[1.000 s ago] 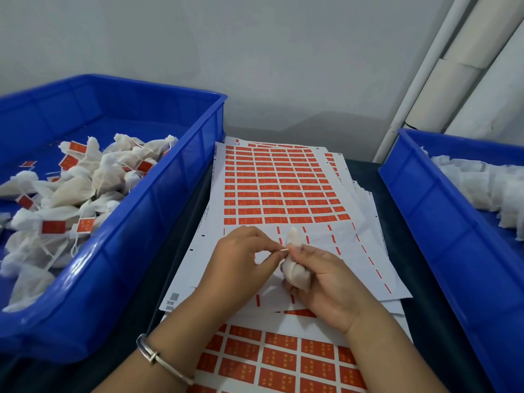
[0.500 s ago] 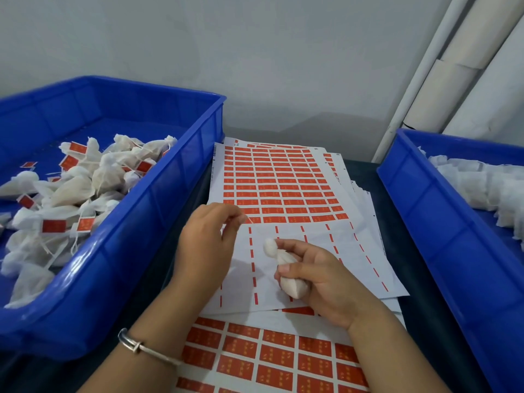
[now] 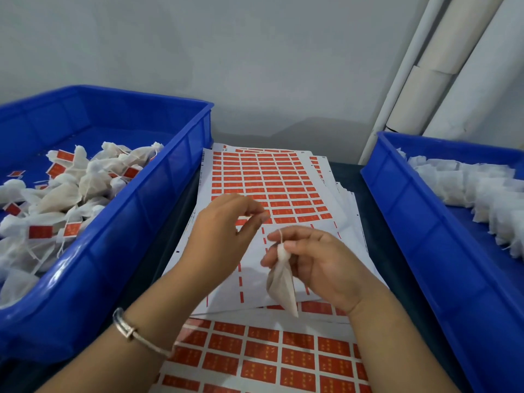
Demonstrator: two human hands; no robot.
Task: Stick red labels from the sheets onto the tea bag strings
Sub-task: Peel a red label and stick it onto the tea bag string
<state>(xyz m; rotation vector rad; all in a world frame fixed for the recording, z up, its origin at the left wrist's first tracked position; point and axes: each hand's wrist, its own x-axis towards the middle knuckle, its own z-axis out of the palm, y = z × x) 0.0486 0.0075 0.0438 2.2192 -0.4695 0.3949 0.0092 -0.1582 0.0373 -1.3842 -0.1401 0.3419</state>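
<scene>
My right hand (image 3: 320,268) grips a white tea bag (image 3: 283,285) by its neck, so the bag hangs down and its string (image 3: 280,236) runs up over my forefinger. My left hand (image 3: 224,234) hovers over the top label sheet (image 3: 269,182), its thumb and forefinger pinched on a red label (image 3: 256,218) at the left end of the lowest remaining row. Below that row the sheet is bare backing. Another sheet of larger-looking red labels (image 3: 272,361) lies nearest me.
A blue crate (image 3: 136,222) on the left holds several tea bags with red labels. On the right, a second blue crate (image 3: 419,222) holds unlabelled white tea bags. More sheets are stacked under the top one. White pipes stand at the back right.
My left hand left the tea bag, reached up to the label row and now pinches there. My right hand turned the bag so that it hangs down with its string up.
</scene>
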